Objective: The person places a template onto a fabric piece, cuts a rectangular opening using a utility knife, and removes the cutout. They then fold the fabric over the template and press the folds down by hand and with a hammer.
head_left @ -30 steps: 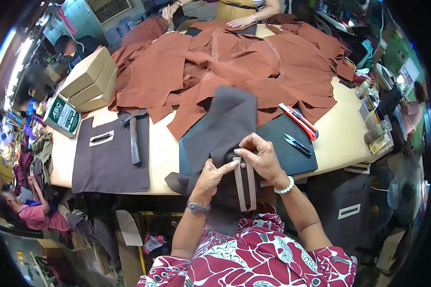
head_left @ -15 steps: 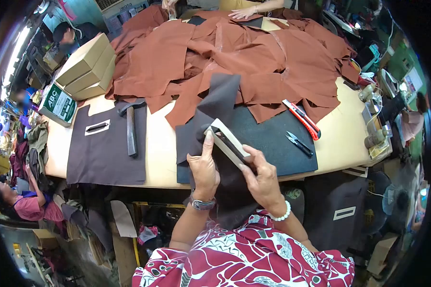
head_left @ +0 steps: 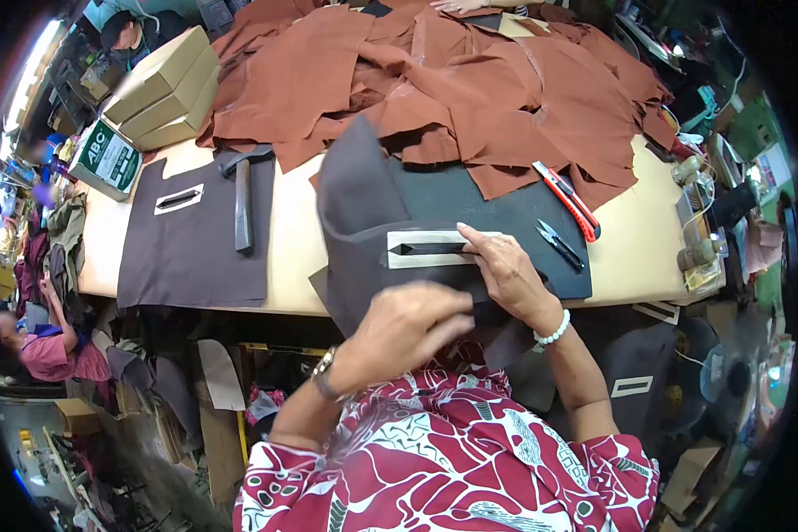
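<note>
A dark grey fabric piece (head_left: pixel 356 191) is raised over the front edge of the dark cutting mat (head_left: pixel 443 195). On it lies a cream strip (head_left: pixel 408 261) around a slot with dark material folded into a point. My right hand (head_left: pixel 510 273) grips the fabric at the strip's right end, thumb on top. My left hand (head_left: pixel 410 326), blurred, is below the strip with its fingers bent; whether it touches the cloth is unclear. Farther left, a similar dark piece (head_left: pixel 195 257) with a slot lies flat beside a hammer (head_left: pixel 243 208).
Reddish-brown sheets (head_left: pixel 488 89) cover the table's far side. A red cutter (head_left: pixel 567 202) and small snips (head_left: pixel 559 246) rest on the right. Cardboard boxes (head_left: pixel 164 80) and an ABC box (head_left: pixel 106 160) stand left. Other people sit at far left; a person's hand (head_left: pixel 459 5) is at the top.
The strip has turned from slanted to nearly level, and the fabric has opened out. My left hand has left the strip's upper end and moved down. The view has shifted slightly.
</note>
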`<state>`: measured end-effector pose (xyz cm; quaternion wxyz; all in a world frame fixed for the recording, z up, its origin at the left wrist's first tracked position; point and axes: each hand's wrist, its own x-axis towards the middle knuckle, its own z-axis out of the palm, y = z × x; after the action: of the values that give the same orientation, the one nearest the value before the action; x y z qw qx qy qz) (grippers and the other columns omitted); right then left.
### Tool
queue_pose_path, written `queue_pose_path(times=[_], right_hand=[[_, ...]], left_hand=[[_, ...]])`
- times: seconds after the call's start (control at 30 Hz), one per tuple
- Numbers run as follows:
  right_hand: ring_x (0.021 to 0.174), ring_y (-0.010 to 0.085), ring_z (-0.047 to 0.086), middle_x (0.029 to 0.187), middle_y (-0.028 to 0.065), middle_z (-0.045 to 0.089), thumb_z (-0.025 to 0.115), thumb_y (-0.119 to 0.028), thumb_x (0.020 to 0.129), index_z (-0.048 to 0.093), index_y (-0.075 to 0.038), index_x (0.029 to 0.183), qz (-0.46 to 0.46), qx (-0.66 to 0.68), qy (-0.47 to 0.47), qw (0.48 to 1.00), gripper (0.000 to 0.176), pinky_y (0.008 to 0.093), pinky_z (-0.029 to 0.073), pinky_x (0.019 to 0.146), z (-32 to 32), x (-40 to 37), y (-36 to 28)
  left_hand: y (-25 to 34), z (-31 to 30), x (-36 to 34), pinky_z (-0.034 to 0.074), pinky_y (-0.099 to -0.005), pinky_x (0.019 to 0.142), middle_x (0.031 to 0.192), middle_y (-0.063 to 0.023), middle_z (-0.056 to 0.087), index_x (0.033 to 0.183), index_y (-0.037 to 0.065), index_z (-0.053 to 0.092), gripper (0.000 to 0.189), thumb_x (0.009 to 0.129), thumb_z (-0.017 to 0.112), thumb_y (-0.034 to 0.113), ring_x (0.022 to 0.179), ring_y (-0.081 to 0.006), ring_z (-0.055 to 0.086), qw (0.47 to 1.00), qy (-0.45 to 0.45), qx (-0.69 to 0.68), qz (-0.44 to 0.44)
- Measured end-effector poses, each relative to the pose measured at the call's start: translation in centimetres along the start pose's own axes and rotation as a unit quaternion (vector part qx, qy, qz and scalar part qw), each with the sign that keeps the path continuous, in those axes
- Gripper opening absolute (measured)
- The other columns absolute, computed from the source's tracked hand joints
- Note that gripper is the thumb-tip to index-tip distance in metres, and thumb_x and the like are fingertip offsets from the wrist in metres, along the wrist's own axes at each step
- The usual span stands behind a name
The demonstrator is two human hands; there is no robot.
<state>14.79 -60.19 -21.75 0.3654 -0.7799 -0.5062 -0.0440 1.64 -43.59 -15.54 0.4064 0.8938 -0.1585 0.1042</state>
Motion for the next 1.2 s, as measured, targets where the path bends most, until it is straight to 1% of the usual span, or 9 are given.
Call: queue_pose_path(times=[0.07,0.13,0.3,0.73,0.8,0.87,0.9,1.0,1.2], right_hand=[[0.092,0.0281,0.061,0.094,0.0127,0.064,0.050,0.006,0.081,0.044,-0.004,0.131,-0.026,0.009,0.013,1.000,0.051,0.0367,0.044,0.084,0.5,-0.2,0.0],[0.090,0.0278,0.062,0.091,0.0126,0.065,0.054,0.007,0.078,0.043,-0.004,0.132,-0.013,0.009,0.027,1.000,0.056,0.0368,0.046,0.083,0.9,-0.5,0.5],[0.087,0.0272,0.062,0.087,0.0123,0.065,0.060,0.005,0.076,0.045,-0.003,0.130,0.012,0.019,0.048,0.999,0.056,0.0371,0.047,0.080,1.4,-0.8,0.5],[0.089,0.0251,0.064,0.099,0.0110,0.066,0.066,-0.007,0.079,0.060,-0.004,0.107,-0.092,-0.071,0.007,0.993,0.029,0.0384,0.049,0.085,-0.7,-3.0,2.0],[0.085,0.0268,0.065,0.096,0.0130,0.066,0.066,-0.007,0.078,0.059,-0.002,0.107,-0.053,-0.015,0.024,0.998,0.030,0.0377,0.050,0.081,-0.7,-3.3,2.4],[0.080,0.0280,0.065,0.088,0.0147,0.066,0.066,-0.007,0.078,0.057,0.000,0.108,0.186,0.135,0.023,0.973,0.032,0.0348,0.050,0.072,-0.9,-2.7,0.9],[0.071,0.0285,0.063,0.075,0.0140,0.064,0.065,-0.008,0.079,0.056,0.001,0.109,0.193,0.101,0.068,0.974,0.033,0.0336,0.048,0.064,-0.5,-2.3,1.1],[0.088,0.0249,0.058,0.089,0.0113,0.060,0.066,-0.016,0.078,0.055,-0.001,0.114,0.166,-0.077,0.041,0.982,0.040,0.0331,0.045,0.077,0.2,-1.6,1.3],[0.120,0.0324,0.040,0.123,0.0128,0.049,0.064,-0.030,0.080,0.047,-0.007,0.127,0.091,-0.202,0.055,0.974,0.055,0.0466,0.034,0.098,3.0,-1.1,1.8]], left_hand=[[-2.2,1.0,2.1,0.048,-0.0382,0.075,0.097,-0.0112,0.062,0.096,0.003,0.063,0.022,0.077,0.066,0.016,0.087,-0.0302,0.060,0.991,0.037,0.132,-0.005],[-4.9,1.6,3.4,0.047,-0.0396,0.073,0.095,-0.0109,0.059,0.098,0.003,0.062,0.024,0.076,0.064,0.014,0.086,-0.0292,0.058,0.979,-0.005,0.205,-0.011],[-7.9,1.7,4.2,0.048,-0.0385,0.069,0.080,-0.0105,0.060,0.083,0.003,0.067,0.013,0.074,0.066,0.012,0.076,-0.0295,0.060,0.988,-0.043,0.143,-0.027],[-9.9,0.4,-0.2,0.044,-0.0337,0.067,0.078,-0.0048,0.059,0.086,0.009,0.069,0.012,0.074,0.069,0.013,0.075,-0.0234,0.057,0.989,0.022,0.143,0.021],[-10.1,0.7,-0.3,0.044,-0.0333,0.066,0.077,-0.0040,0.058,0.086,0.009,0.069,0.013,0.073,0.069,0.012,0.073,-0.0226,0.056,0.988,0.030,0.147,0.032],[-10.0,0.7,-0.2,0.043,-0.0333,0.065,0.077,-0.0035,0.056,0.087,0.010,0.069,0.014,0.073,0.070,0.011,0.072,-0.0219,0.054,0.987,0.034,0.152,0.046],[-9.9,0.7,-0.2,0.043,-0.0333,0.065,0.076,-0.0034,0.055,0.087,0.010,0.069,0.014,0.073,0.069,0.011,0.071,-0.0217,0.053,0.987,0.036,0.149,0.052],[-9.7,0.6,-0.1,0.043,-0.0330,0.065,0.075,-0.0038,0.056,0.087,0.010,0.070,0.014,0.074,0.069,0.012,0.070,-0.0212,0.053,0.985,0.029,0.159,0.056],[-10.0,0.9,-0.1,0.043,-0.0325,0.065,0.075,-0.0041,0.056,0.086,0.009,0.070,0.012,0.075,0.069,0.013,0.071,-0.0203,0.054,0.986,0.036,0.151,0.055]])
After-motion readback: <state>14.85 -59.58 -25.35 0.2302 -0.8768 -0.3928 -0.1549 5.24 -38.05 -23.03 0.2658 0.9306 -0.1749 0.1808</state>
